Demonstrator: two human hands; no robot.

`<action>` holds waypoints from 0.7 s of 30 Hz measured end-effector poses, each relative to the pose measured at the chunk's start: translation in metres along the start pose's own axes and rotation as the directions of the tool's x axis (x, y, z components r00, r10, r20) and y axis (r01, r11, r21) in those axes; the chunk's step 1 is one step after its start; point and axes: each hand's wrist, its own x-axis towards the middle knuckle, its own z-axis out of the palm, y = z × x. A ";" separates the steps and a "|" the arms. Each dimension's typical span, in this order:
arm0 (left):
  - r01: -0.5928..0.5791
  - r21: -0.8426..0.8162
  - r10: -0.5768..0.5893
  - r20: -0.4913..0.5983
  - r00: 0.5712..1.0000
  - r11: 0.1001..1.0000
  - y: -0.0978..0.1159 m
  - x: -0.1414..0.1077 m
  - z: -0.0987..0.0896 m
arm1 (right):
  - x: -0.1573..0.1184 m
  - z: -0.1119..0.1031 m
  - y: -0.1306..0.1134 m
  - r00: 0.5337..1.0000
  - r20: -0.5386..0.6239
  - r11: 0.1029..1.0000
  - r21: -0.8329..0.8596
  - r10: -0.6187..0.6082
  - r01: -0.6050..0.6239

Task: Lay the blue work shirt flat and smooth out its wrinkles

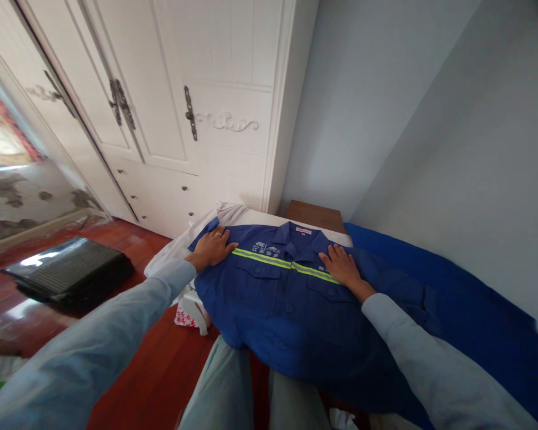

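Observation:
A blue work jacket [260, 304] lies spread out, front side up, with its collar at the far end and its lower part draping toward my legs. A yellow and grey reflective stripe crosses its chest, with white lettering above. My left hand [213, 246] rests flat on the left shoulder and sleeve area of the jacket, its fingers stretched out. On the other side of the chest, my right hand [342, 267] lies with fingers spread near the stripe's end. Under the jacket is a white cloth [174, 254] over a surface whose shape is mostly hidden.
A white wardrobe [233, 155] stands behind, with a small brown wooden piece [316, 215] beside it. Blue fabric [457, 292] extends along the grey wall at right. A black plastic-wrapped bundle [76, 272] sits on the red wooden floor [147, 358] at left.

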 end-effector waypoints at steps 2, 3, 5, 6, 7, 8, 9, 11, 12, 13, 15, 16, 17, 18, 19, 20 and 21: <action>0.047 0.041 -0.044 -0.063 0.997 0.998 -0.005 -0.003 -0.004 | 0.002 -0.001 -0.001 1.000 -0.007 1.000 0.004 0.025 -0.025; 0.087 0.061 -0.082 -0.094 0.992 0.994 -0.008 -0.004 -0.006 | 0.002 -0.001 -0.001 0.999 -0.010 0.999 0.007 0.035 -0.035; 0.198 0.072 -0.189 -0.121 0.974 0.977 -0.016 -0.004 -0.011 | 0.003 -0.001 -0.002 0.999 -0.016 0.999 0.010 0.042 -0.042; 0.257 0.061 -0.249 -0.110 0.962 0.965 -0.021 -0.003 -0.013 | 0.003 -0.001 -0.002 0.999 -0.018 0.999 0.010 0.042 -0.041; 0.307 0.040 -0.303 -0.087 0.949 0.951 -0.026 -0.002 -0.015 | 0.003 0.000 -0.002 0.999 -0.021 0.999 0.010 0.041 -0.041; 0.344 0.013 -0.342 -0.064 0.937 0.939 -0.032 -0.001 -0.017 | 0.003 0.001 -0.002 0.999 -0.026 0.999 0.010 0.039 -0.039; 0.367 -0.023 -0.367 -0.052 0.929 0.930 -0.037 0.001 -0.019 | 0.003 0.002 -0.002 0.999 -0.032 0.999 0.010 0.037 -0.037; 0.387 -0.135 -0.397 -0.062 0.916 0.912 -0.046 0.004 -0.022 | 0.004 0.003 -0.001 0.998 -0.043 0.999 0.013 0.034 -0.033; 0.391 -0.210 -0.414 -0.074 0.907 0.896 -0.049 0.006 -0.023 | 0.005 0.004 0.000 0.998 -0.048 0.999 0.015 0.032 -0.031; 0.395 -0.290 -0.435 -0.086 0.896 0.872 -0.051 0.008 -0.025 | 0.005 0.005 0.001 0.998 -0.051 0.999 0.017 0.030 -0.030; 0.404 -0.437 -0.490 -0.102 0.865 0.804 -0.054 0.012 -0.027 | 0.006 0.007 0.001 0.998 -0.057 0.999 0.016 0.028 -0.027; 0.406 -0.499 -0.522 -0.113 0.846 0.766 -0.055 0.015 -0.029 | 0.006 0.007 0.002 0.998 -0.059 1.000 0.015 0.027 -0.026; 0.404 -0.554 -0.553 -0.124 0.824 0.728 -0.056 0.018 -0.030 | 0.007 0.007 0.002 0.998 -0.061 1.000 0.014 0.027 -0.026; 0.397 -0.604 -0.580 -0.134 0.804 0.691 -0.056 0.021 -0.032 | 0.007 0.007 0.002 0.998 -0.063 1.000 0.013 0.026 -0.025; 0.385 -0.652 -0.600 -0.137 0.788 0.654 -0.056 0.023 -0.034 | 0.007 0.007 0.002 0.998 -0.065 1.000 0.011 0.025 -0.024; 0.369 -0.692 -0.612 -0.134 0.779 0.621 -0.056 0.026 -0.037 | 0.006 0.007 0.002 0.997 -0.067 1.000 0.010 0.025 -0.024; 0.359 -0.716 -0.616 -0.125 0.778 0.599 -0.056 0.027 -0.039 | 0.006 0.007 0.001 0.997 -0.068 1.000 0.009 0.026 -0.025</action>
